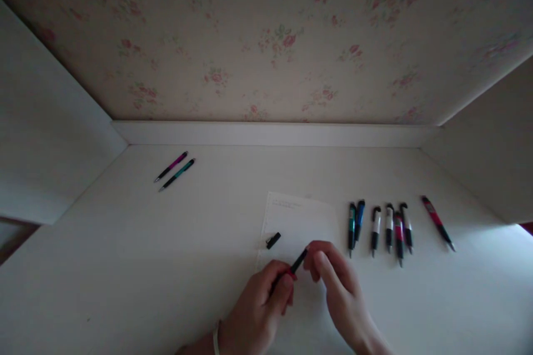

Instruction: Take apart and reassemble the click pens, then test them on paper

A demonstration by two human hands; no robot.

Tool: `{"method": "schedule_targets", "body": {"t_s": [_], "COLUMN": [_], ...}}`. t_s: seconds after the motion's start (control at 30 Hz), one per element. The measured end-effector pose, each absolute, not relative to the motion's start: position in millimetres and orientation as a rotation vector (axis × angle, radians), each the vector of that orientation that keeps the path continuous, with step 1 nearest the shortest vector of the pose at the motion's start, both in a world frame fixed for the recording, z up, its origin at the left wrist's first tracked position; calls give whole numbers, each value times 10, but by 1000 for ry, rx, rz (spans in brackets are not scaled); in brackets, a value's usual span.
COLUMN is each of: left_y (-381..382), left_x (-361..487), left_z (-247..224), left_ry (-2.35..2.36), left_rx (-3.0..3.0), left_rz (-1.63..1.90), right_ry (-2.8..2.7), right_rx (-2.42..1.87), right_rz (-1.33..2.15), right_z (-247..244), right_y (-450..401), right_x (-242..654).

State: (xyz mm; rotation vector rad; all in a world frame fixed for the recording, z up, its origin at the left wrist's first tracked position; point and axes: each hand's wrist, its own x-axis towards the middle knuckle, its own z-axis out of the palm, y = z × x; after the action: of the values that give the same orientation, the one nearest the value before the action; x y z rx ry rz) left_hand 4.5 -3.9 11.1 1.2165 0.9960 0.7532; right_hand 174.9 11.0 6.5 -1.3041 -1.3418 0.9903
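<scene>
My left hand (262,302) grips a black pen (298,261) with a red part showing near the thumb. The pen slants up to the right, and its far end reaches the fingertips of my right hand (335,283). The right fingers are curled and closed at that end; whatever they pinch is too small to make out. Just above my left hand, a short black piece like a pen cap (273,241) lies on a sheet of paper (302,222) with faint writing along its top. Both hands cover the sheet's lower part.
To the right lie a teal pen (352,227), a blue pen (359,221), several white-and-black pens (376,230) and a red pen (398,236). A larger red-and-black pen (437,221) is farther right. At back left are a purple pen (171,166) and another teal one (177,174). White panels enclose the desk.
</scene>
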Motion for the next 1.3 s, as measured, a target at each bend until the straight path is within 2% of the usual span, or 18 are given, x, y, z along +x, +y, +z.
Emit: {"method": "schedule_targets", "body": {"t_s": [0.13,0.23,0.4,0.5,0.63,0.77,0.93,1.13,1.3], "left_y": [-97,-124,-92,-63,-34,14,63,46,35], "left_x": [68,75,63,56,61,62,45,27,32], "left_z": [40,1,-6,15,36,-3,-74,29,81], "left_ry": [1185,1217,1267,1274,1232,1207,1151,1139,1102], "left_rx": [1292,1303,1136,1123,1165,1083,942,944,966], "left_rz": [781,823,914,924,955,956,972,894,900], "right_ry": [-1850,-2031,-1844,-1472,-1306,-1084,-871,-847,-866], "right_rx": [-1476,-1376,-1294,-1399,-1258,-1249,-1087,-1022,-1041], "right_rz": [485,421,691,971,1357,1399,1721,1575,1627], "right_z": [-11,-82,-51,35,122,155,130,83,-68], "right_y": [205,297,338,298,278,316,359,343,329], "right_x": [1855,1854,1786,1718,1533,1308,1179,1196,1309]}}
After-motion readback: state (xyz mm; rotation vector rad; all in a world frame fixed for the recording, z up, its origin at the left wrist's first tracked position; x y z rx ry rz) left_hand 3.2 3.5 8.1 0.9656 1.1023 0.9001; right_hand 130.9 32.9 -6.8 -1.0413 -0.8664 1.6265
